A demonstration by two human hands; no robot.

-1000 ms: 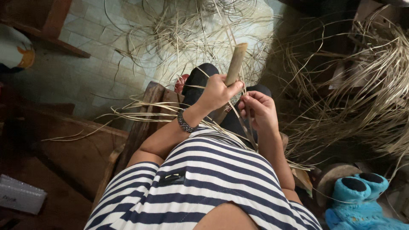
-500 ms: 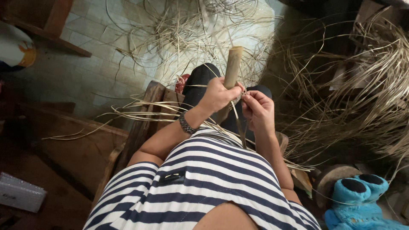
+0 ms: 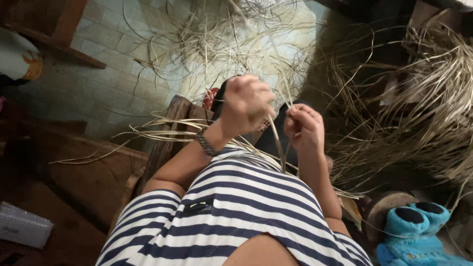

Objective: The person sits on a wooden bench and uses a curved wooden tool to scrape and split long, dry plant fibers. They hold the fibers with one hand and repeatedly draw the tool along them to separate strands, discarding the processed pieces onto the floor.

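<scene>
My right hand (image 3: 304, 129) pinches a straw strand (image 3: 278, 143) running upright; my left hand (image 3: 246, 104), fisted, sits just beside it.

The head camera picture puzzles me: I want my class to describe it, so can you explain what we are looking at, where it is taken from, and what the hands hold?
No machine here: a camera on a person's head looks down over their striped shirt to their own two hands. The left hand, with a wristband, is blurred and closed in a fist. The right hand pinches thin dried straw strips that run between both hands. More loose straw lies scattered on the tiled floor, with a big heap at the right. A blue plush toy sits at the bottom right.
</scene>
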